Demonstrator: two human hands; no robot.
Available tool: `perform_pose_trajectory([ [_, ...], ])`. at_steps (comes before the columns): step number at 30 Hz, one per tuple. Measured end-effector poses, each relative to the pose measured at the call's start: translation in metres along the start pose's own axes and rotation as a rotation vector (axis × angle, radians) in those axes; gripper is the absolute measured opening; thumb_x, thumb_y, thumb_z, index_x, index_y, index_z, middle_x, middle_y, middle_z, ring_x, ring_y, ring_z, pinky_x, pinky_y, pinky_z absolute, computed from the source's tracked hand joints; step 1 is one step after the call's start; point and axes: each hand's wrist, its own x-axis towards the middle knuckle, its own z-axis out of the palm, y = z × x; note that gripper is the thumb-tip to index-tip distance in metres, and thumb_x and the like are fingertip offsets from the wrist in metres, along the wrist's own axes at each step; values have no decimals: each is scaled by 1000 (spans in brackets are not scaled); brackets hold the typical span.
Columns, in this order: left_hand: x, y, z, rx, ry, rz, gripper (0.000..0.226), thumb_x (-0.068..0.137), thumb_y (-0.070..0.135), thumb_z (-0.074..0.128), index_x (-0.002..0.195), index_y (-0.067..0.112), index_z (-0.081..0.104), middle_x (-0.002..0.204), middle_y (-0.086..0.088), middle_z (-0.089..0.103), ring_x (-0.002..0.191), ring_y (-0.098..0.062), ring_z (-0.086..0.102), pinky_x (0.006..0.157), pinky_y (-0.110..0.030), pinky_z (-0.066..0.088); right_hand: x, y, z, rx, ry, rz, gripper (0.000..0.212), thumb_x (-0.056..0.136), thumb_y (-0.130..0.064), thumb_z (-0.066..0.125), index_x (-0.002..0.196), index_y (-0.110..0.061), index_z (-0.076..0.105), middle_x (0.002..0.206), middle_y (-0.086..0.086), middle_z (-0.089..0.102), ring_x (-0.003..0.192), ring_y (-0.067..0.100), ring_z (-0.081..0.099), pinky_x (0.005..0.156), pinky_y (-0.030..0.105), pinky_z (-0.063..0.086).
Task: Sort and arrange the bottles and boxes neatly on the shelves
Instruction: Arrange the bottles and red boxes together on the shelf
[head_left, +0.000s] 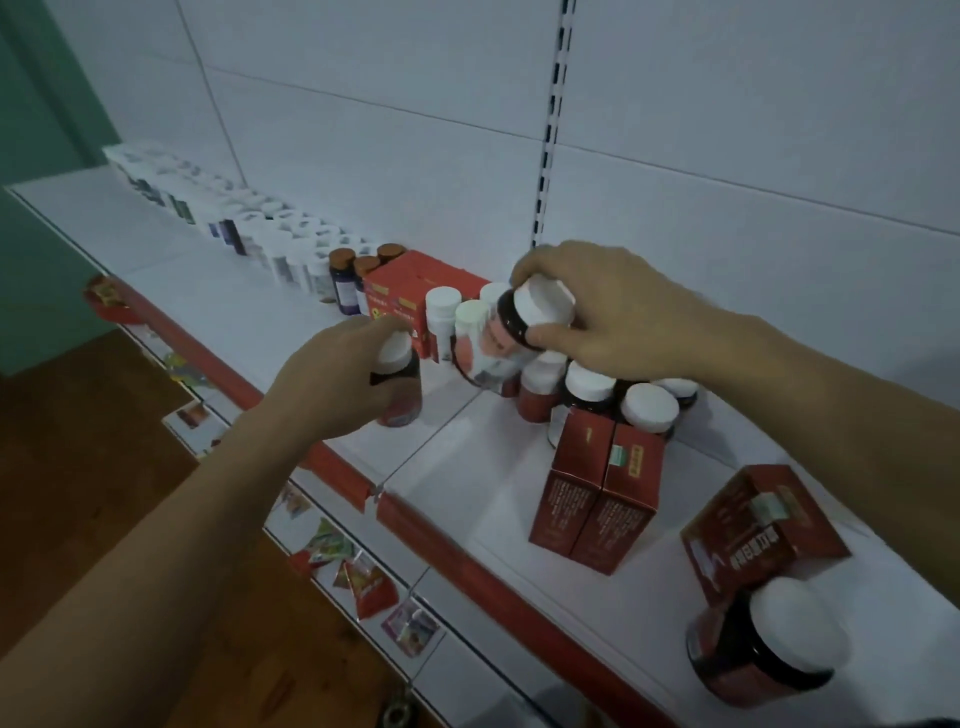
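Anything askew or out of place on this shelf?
Yes. The dark red cardboard box at the right sits skewed, out of line with the two upright red boxes. The right hand holds a white-capped dark bottle tilted above the standing ones. The left hand grips a smaller dark bottle.

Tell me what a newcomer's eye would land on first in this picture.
The two hands stand out first: the right hand grips a tilted white-capped bottle above a cluster of bottles, the left hand holds a smaller bottle near the front edge of the shelf. Next come two red boxes standing side by side at right, and a row of white bottles along the back at far left.
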Motion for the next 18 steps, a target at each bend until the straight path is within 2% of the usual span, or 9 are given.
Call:
perform_pose_trajectory([
  [3, 0, 33, -16, -173, 258, 123, 59, 84, 44, 74, 135, 33, 48, 123, 1, 62, 94, -19, 58, 77, -32, 48, -22, 34, -19, 12, 230, 149, 45, 91, -36, 68, 132, -26, 52, 115, 2, 57, 104, 23, 55, 89, 35, 41],
  [5, -1, 56, -25, -330, 311, 173, 57, 84, 47, 71, 135, 35, 48, 114, 11, 60, 84, -5, 58, 72, -15, 44, -42, 57, -32, -37, 272, 253, 47, 90, -45, 64, 132, -29, 52, 116, 1, 58, 106, 25, 56, 90, 36, 42],
  [7, -2, 77, -30, -461, 313, 198, 54, 85, 50, 69, 134, 39, 48, 105, 20, 56, 84, 3, 60, 64, -6, 43, -64, 75, -44, -88, 257, 360, 55, 86, -58, 53, 133, -31, 51, 122, 2, 60, 109, 25, 57, 95, 43, 46],
  [10, -2, 106, -28, -608, 288, 247, 50, 86, 49, 67, 132, 41, 48, 108, 26, 57, 88, 2, 61, 64, -5, 46, -94, 89, -48, -153, 157, 426, 65, 82, -66, 43, 132, -27, 54, 123, 5, 62, 110, 27, 58, 95, 47, 48],
  [13, 0, 129, -17, -671, 239, 283, 47, 89, 41, 71, 131, 40, 50, 111, 27, 57, 88, 2, 62, 65, -7, 48, -115, 93, -36, -186, -48, 472, 68, 79, -70, 43, 131, -28, 57, 120, 4, 63, 107, 28, 60, 94, 46, 49],
  [15, 1, 141, -7, -659, 209, 309, 48, 89, 38, 72, 132, 39, 50, 112, 26, 57, 91, 7, 59, 68, -4, 45, -123, 98, -23, -207, -159, 503, 58, 83, -60, 57, 130, -27, 57, 121, 3, 63, 107, 26, 60, 93, 44, 50],
  [18, 4, 155, 3, -601, 168, 329, 52, 87, 39, 72, 133, 41, 48, 111, 26, 56, 94, -1, 58, 70, -13, 45, -130, 105, -3, -250, -240, 486, 43, 85, -36, 72, 124, -24, 61, 118, 3, 62, 105, 23, 59, 90, 36, 48],
])
